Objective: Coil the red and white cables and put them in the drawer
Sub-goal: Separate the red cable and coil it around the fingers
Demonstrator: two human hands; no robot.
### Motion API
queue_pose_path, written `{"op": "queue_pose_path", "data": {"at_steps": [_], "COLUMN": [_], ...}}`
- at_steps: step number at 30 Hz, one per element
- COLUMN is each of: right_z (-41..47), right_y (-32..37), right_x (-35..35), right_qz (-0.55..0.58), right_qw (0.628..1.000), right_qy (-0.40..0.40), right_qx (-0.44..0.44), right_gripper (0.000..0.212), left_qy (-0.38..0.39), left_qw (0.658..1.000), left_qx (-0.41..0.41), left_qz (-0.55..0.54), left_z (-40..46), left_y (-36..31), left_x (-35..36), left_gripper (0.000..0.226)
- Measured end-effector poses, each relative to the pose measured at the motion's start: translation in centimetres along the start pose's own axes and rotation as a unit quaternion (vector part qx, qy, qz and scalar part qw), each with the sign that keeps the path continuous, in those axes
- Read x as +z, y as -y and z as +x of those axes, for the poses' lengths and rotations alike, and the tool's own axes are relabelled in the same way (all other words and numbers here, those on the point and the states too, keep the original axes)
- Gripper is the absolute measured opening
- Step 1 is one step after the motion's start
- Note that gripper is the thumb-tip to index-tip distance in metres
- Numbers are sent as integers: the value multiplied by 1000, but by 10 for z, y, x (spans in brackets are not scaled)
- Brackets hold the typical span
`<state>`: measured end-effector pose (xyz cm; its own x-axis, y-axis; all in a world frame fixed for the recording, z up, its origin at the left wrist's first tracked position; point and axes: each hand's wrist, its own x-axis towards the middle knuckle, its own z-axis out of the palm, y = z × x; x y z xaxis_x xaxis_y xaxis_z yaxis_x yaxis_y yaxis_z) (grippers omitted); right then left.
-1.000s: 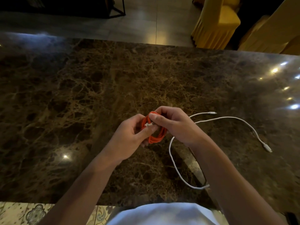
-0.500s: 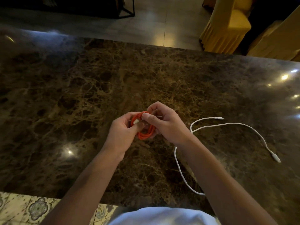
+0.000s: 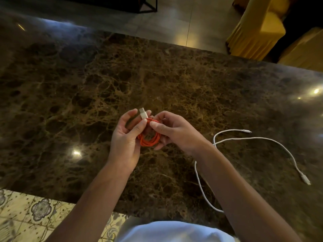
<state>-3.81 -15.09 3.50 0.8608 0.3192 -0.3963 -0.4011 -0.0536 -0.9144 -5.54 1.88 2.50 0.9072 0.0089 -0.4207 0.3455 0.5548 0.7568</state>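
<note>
The single head-worn camera looks forward and steeply down from above the near edge of the marble table (image 3: 73, 95), close enough that both forearms fill the lower frame, with tiled floor at the table's near left and yellow-draped chairs (image 3: 257, 30) beyond its far right.

Two bare forearms reach forward from the bottom edge, with no sleeves, watch or rings visible on the left hand (image 3: 126, 138) or right hand (image 3: 174, 131). A white garment (image 3: 174, 231) covers the torso below.
</note>
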Motion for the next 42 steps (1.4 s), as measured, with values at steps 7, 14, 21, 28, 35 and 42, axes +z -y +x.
{"op": "queue_pose_path", "data": {"at_steps": [7,14,21,28,35,42], "right_z": [-2,0,19,82,171,245], "right_y": [-2,-3,2,34,65,57], "right_x": [11,9,19,64,133,185], "right_qz": [-15,22,-37,-9,-87,-403], "right_qw": [999,997,998,998,995,910], "right_qy": [20,22,-17,-2,-9,-51], "right_qx": [20,64,50,68,36,-79], "right_gripper": [25,32,31,30,29,34], "left_qy": [-10,-23,6,-100,-158,-256], "left_qw": [984,997,992,931,938,922], "left_qx": [123,50,99,256,230,153], "left_qz": [130,61,73,242,206,248], "left_z": [1,9,13,29,87,131], "left_y": [-4,-6,-19,-58,-130,-161], "left_x": [-7,-13,-25,-55,-111,-153], "left_gripper": [31,39,33,34,45,31]}}
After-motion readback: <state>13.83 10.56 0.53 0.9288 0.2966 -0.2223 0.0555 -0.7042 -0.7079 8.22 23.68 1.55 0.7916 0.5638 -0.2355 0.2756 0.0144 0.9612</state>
